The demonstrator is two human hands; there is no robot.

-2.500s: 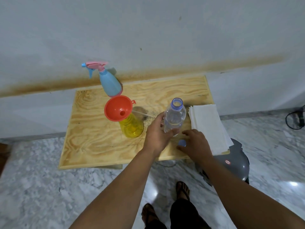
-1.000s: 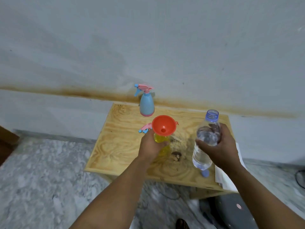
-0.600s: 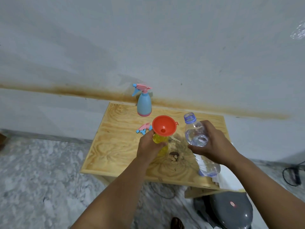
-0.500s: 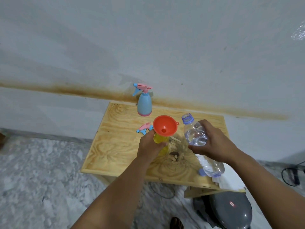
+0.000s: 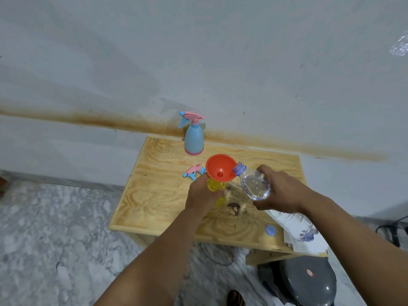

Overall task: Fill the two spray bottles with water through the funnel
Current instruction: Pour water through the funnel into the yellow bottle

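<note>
Yellow plastic spray bottle (image 5: 217,191), light and tippy on the wooden table (image 5: 154,195), sits in my left hand (image 5: 204,196) grip while my right hand (image 5: 279,193) grips the thin, squashy clear water bottle (image 5: 256,186) mid-body, mouth at the orange funnel (image 5: 220,170) rim.

You face a pale wall (image 5: 198,51) crossed by a rusty brown stain (image 5: 88,120). Against it stands a plywood table (image 5: 159,195) with a dark knot (image 5: 233,208) in the grain. Below you lies a grey-white marble floor (image 5: 55,228); a dark grey domed appliance (image 5: 309,281) sits at the table's right.
</note>
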